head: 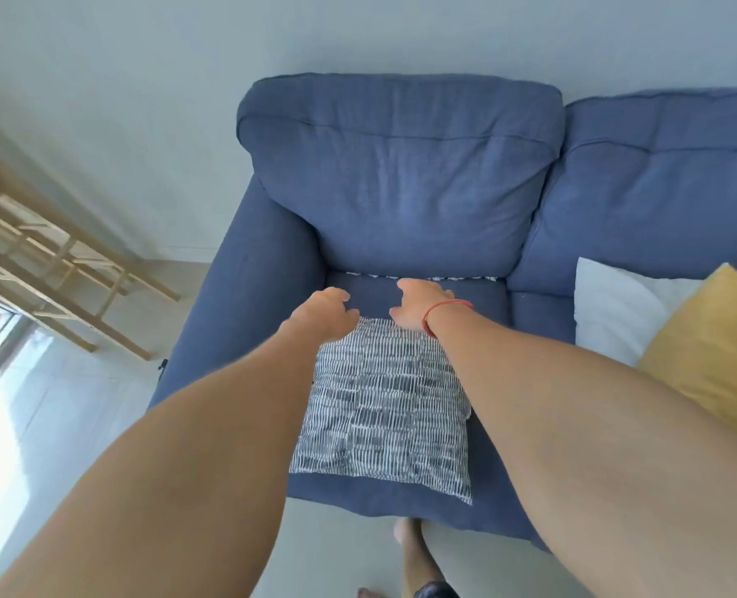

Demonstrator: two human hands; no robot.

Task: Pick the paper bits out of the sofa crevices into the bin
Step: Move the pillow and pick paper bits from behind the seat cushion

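A blue sofa (401, 187) fills the middle of the head view. White paper bits (457, 278) line the crevice between its back cushion and seat. My left hand (321, 312) hovers over the seat just short of that crevice, fingers curled and apart, holding nothing. My right hand (416, 306), with a red band at the wrist, reaches to the crevice beside it, fingers apart and empty as far as I can see. Both hands are past the far edge of a black-and-white patterned cushion (384, 407) lying on the seat. No bin is in view.
A white pillow (608, 308) and a yellow pillow (711, 338) lie on the seat to the right. A light wooden rack (56, 269) stands on the floor at the left by a bright window. My bare foot (409, 550) is below the sofa's front edge.
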